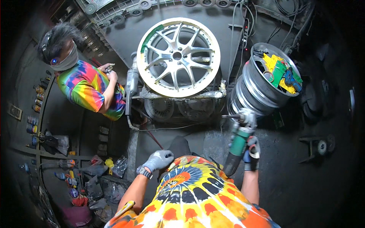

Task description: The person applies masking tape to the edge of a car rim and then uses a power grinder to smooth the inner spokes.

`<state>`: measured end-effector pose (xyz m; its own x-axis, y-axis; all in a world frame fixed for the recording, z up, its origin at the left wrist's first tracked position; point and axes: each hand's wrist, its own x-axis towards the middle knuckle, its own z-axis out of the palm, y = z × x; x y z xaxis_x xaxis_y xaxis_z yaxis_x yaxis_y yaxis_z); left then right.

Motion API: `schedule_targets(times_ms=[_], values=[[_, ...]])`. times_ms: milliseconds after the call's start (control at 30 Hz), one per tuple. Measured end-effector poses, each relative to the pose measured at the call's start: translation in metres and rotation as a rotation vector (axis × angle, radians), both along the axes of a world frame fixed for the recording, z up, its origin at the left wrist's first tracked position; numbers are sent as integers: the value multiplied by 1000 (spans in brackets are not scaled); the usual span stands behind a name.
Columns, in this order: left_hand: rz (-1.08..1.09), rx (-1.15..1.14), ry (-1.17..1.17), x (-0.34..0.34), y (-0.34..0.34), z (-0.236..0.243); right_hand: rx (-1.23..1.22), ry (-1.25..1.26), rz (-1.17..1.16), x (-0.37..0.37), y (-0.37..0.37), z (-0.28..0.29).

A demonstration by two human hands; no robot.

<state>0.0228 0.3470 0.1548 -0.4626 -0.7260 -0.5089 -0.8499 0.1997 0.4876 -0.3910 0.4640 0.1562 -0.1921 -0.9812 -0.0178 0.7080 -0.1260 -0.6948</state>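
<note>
My right hand [251,154], in a grey and blue glove, is closed on a green angle grinder [239,140] with a dark rear body and a metal head. The grinder is upright at my right, its head toward the stacked rims; slight blur hides its tip. My left hand [159,159], gloved in grey with a watch at the wrist, rests by my thigh and shirt hem. Its fingers are curled, and nothing shows in them. Ahead, a silver multi-spoke wheel rim [177,56] lies face up on a stand, with pale tape around its edge and a green patch at the upper left.
Stacked rims [258,87] stand at the right, the top one holding yellow and green cloths [279,72]. A long grey power tool [132,81] hangs beside the stand. At the left a co-worker [85,81] holds something small. Cables cross the floor; bags [100,186] lie at lower left.
</note>
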Motion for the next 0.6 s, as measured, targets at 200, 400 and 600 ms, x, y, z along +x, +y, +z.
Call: schedule_targets(times_ms=[200,400,600], values=[[67,-438,851,-61,-4,106,-59,5,399,34,-54,-29],[-164,-834,941,-61,-6,126,-111,-3,808,90,-91,-11],[283,-965,1208,-69,-3,126,-148,-65,910,143,-120,4]])
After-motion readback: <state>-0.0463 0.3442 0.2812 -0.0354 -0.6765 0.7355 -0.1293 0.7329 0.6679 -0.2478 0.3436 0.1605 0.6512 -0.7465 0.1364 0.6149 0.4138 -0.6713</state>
